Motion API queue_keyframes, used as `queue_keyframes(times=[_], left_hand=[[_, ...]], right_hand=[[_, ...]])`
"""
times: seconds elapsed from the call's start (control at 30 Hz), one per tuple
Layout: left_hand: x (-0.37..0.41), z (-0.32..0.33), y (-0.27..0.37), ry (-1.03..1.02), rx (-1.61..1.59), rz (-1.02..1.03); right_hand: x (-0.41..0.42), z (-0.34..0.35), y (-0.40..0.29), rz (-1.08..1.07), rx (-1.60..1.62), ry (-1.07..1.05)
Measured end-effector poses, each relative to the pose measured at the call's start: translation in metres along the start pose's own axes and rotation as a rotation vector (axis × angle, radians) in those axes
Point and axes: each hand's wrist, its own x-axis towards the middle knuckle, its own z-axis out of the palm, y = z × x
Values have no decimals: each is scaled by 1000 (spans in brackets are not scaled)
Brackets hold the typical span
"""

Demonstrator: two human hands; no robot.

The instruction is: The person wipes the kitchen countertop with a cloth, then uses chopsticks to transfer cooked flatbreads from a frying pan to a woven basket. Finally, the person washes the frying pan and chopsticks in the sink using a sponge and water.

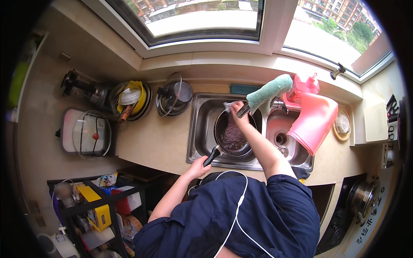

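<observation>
A dark frying pan (233, 142) lies tilted in the larger basin of a steel double sink (201, 113), its inner base wet and reddish. My left hand (198, 167) is closed around the pan's black handle (212, 156). At the pan's far rim, my right hand (239, 113) holds a pale, crumpled cloth (229, 105) against the inside edge. The faucet (244, 110), with a light green towel (271, 90) draped over it, passes just above my right hand and partly hides it. The smaller basin (274, 124), with its drain, is to the right.
Pink sheeting (317, 122) hangs over the small basin's right side, near a pink bottle (303, 85). Left of the sink are a lidded pot (177, 96), stacked bowls (134, 93) and a glass lid (77, 135). A steel pot (361, 198) sits on the stove at right.
</observation>
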Motion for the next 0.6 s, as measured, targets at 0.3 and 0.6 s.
queue_keyframes(times=[0.3,0.6], left_hand=[[-10,-7,-11,39,-149,-20],[-6,-5,-8,15,-93,-3]], right_hand=[[-103,-55,66,-311,-264,-405],[-138,-26,18,39,309,-809]])
